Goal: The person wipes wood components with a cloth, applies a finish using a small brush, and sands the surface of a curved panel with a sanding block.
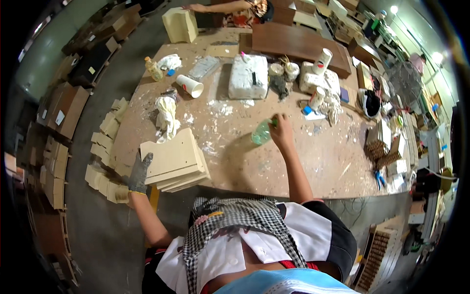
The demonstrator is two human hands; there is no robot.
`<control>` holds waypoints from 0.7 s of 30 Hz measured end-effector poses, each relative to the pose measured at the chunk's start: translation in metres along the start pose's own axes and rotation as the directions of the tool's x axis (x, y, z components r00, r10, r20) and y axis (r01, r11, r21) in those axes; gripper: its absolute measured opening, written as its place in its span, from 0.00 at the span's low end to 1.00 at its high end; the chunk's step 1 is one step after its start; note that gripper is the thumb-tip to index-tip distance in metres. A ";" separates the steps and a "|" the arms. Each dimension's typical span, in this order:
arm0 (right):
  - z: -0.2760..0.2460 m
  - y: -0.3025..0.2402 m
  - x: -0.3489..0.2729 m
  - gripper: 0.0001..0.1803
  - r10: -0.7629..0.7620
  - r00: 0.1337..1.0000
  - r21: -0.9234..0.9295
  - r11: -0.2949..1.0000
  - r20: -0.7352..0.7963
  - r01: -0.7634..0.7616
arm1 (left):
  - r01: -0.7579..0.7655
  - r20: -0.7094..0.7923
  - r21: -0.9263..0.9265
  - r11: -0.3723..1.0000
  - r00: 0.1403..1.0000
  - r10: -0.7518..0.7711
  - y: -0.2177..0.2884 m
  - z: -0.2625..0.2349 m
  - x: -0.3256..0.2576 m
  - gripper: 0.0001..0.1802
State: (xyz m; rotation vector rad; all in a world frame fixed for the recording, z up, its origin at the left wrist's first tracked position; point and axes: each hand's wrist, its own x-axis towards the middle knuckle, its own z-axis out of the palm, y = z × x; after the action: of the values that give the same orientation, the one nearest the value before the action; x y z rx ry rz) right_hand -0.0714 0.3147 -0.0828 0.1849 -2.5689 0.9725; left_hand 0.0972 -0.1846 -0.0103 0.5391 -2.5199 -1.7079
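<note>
My right hand [281,128], bare, is closed round the top of a green clear plastic bottle [261,133], which tilts just over the middle of the table. I cannot tell whether its base touches the surface. My left hand [140,172], in a dark grey glove, grips the left edge of a stack of cream-coloured boards [171,157] with curved edges. Some of its fingers are hidden by the stack. These boards lie at the table's near left edge, slightly fanned out. Just beyond them is a crumpled pale cloth [167,116].
The worn table [235,166] carries a white paper cup [190,86], a white-wrapped block [248,77], rags and a dark brown panel [298,46]. More cream pieces [105,147] stand off the left edge. Across the table, another person's hand [196,8] touches a cream block [180,25].
</note>
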 end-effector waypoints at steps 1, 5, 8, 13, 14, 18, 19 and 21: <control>-0.018 0.001 -0.003 0.14 -0.006 1.000 0.011 1.000 -0.024 0.007 | 0.047 -0.012 -0.063 0.997 0.999 -0.048 -0.008 -0.001 -0.002 0.36; -0.079 0.031 -0.010 0.13 0.112 0.980 -0.117 0.984 -0.167 -0.132 | 0.060 -0.026 -0.113 0.992 0.998 -0.063 -0.004 0.001 -0.005 0.35; -0.115 0.053 -0.018 0.14 0.136 0.969 -0.227 0.957 -0.207 -0.183 | 0.135 -0.020 -0.236 0.962 0.989 -0.144 0.013 0.006 -0.013 0.33; -0.150 0.104 -0.039 0.13 0.195 0.945 -0.328 0.903 -0.261 -0.277 | 0.158 0.010 -0.316 0.936 0.987 -0.163 0.002 0.001 -0.016 0.32; -0.156 0.111 -0.044 0.13 0.213 0.945 -0.354 0.888 -0.249 -0.293 | 0.164 0.008 -0.320 0.933 0.985 -0.171 0.002 0.001 -0.018 0.32; -0.177 0.141 -0.042 0.20 0.255 0.956 -0.589 0.754 -0.144 -0.290 | 0.078 0.042 -0.533 0.842 0.997 -0.065 -0.066 -0.018 -0.011 0.31; -0.182 0.177 -0.047 0.28 0.373 0.919 -0.536 0.754 -0.125 -0.379 | 0.083 0.070 -0.572 0.816 0.996 -0.052 -0.083 -0.025 -0.006 0.31; -0.188 0.181 -0.040 0.39 0.356 0.886 -0.689 0.562 -0.299 -0.458 | 0.172 0.059 -0.415 0.893 0.985 -0.162 -0.010 -0.003 -0.002 0.27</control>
State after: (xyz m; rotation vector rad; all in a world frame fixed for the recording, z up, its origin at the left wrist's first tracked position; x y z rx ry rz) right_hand -0.0228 0.5739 -0.0804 -0.7189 -2.6963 -0.0520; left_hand 0.1025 -0.1903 -0.0181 0.7129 -2.0664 -2.2427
